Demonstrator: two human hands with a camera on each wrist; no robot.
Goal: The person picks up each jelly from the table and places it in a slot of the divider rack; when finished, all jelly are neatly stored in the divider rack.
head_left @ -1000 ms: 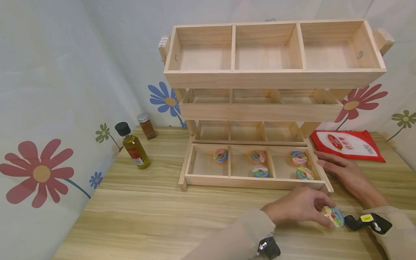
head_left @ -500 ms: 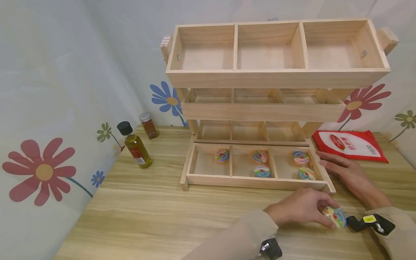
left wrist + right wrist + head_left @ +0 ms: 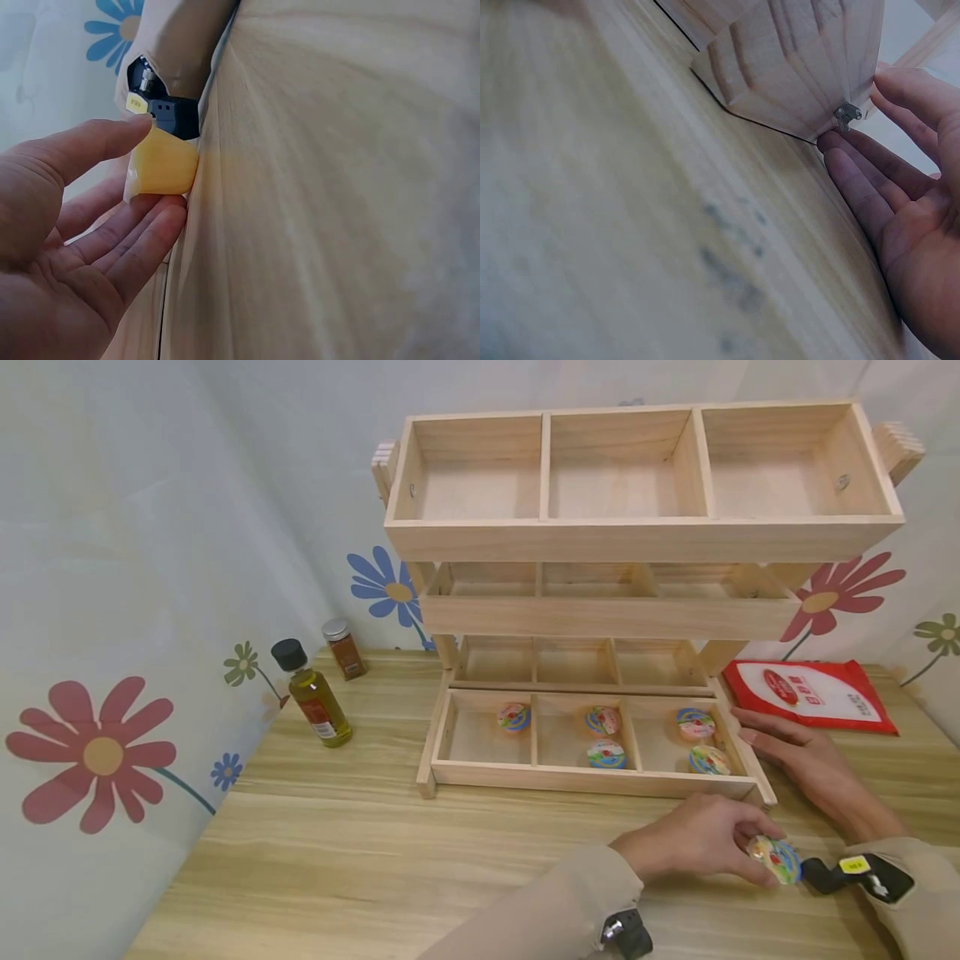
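Observation:
In the head view my left hand (image 3: 693, 842) holds a jelly cup (image 3: 777, 860) just above the table, in front of the right end of a wooden tiered rack (image 3: 585, 777). Thumb and fingers pinch the yellow cup (image 3: 166, 165) in the left wrist view, its base close to the wood. My right hand (image 3: 813, 770) lies along the rack's right side. Seen from the right wrist, its extended fingers (image 3: 862, 191) touch the rack's side piece (image 3: 795, 67) near a metal wing nut. The bottom tray bears jelly cups: one left (image 3: 513, 717), two in the middle, two right.
A red-and-white packet (image 3: 810, 696) lies behind my right hand. An oil bottle (image 3: 318, 703) and a small spice jar (image 3: 344, 652) stand left of the rack. The rack's upper trays (image 3: 645, 542) overhang the lower ones. A flowered curtain (image 3: 225, 527) hangs behind.
The head view has shifted very slightly. Both hands keep their places, the left with the jelly cup, the right beside the rack.

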